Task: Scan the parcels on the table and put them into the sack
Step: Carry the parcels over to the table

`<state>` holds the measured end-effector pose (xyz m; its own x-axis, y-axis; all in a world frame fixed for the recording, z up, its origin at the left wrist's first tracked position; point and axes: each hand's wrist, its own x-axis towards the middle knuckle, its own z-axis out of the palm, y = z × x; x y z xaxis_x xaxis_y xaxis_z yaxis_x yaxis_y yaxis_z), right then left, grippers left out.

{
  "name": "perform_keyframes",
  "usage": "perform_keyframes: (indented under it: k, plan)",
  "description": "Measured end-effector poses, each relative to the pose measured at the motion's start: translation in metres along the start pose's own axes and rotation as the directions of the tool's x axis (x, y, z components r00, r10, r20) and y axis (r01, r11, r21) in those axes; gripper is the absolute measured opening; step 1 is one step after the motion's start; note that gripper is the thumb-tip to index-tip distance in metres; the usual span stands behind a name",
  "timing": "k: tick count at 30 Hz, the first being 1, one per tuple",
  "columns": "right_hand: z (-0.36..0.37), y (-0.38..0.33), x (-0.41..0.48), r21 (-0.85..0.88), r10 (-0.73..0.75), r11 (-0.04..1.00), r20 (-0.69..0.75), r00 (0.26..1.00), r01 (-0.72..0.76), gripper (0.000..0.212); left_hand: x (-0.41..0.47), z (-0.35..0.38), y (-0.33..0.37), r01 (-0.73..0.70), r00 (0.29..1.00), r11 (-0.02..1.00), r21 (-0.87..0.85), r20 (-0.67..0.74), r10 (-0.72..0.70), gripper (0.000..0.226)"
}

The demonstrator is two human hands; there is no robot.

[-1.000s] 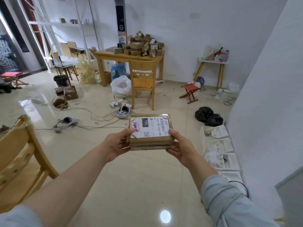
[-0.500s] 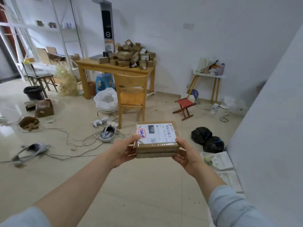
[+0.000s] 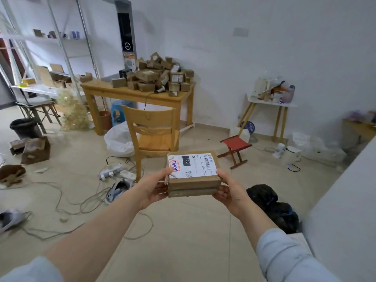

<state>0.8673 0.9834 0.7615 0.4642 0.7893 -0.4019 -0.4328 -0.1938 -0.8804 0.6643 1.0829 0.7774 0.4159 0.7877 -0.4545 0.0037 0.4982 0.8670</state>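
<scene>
Closer now, chair (image 3: 150,119) stands between held parcel (image 3: 193,182) and table (image 3: 101,89).

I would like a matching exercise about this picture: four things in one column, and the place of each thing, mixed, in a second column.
1. labelled parcel
2. pile of parcels
3. white sack
4. red stool

A. on the wooden table
B. on the floor, left of the chair
C. held between the left hand and the right hand
D. on the floor, right of the chair

Pairs: 1-C, 2-A, 3-B, 4-D.

Parcels (image 3: 154,75) on table (image 3: 105,90) — chair (image 3: 151,131) before it.
</scene>
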Motion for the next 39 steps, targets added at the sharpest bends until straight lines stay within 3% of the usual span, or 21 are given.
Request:
perform_keyframes:
  k: [5,13,23,30,39]
  plan:
    - [0.009,-0.061,0.126,0.022,0.001,1.000,0.059,0.998,-0.003,0.028,0.113,0.029,0.064,-0.023,0.999,1.000,0.008,-0.038,0.023,0.029]
    - [0.037,-0.132,0.319,0.028,-0.013,1.000,0.049,0.999,0.011,0.020,0.308,0.050,0.146,-0.013,0.999,0.996,0.088,-0.047,0.017,0.063]
    - [0.064,-0.251,0.550,-0.020,-0.023,1.000,-0.031,0.999,0.022,0.021,0.553,0.092,0.274,0.036,0.997,0.994,0.104,0.061,-0.043,0.069]
    - [0.077,-0.300,0.716,-0.057,0.011,0.998,-0.004,1.000,-0.011,0.024,0.704,0.109,0.329,0.083,0.992,0.975,0.207,0.073,-0.100,0.102]
    - [0.122,-0.373,0.963,-0.169,0.136,0.980,0.187,0.973,-0.104,0.019,0.888,0.119,0.393,0.157,0.986,0.980,0.124,-0.073,-0.149,0.071]
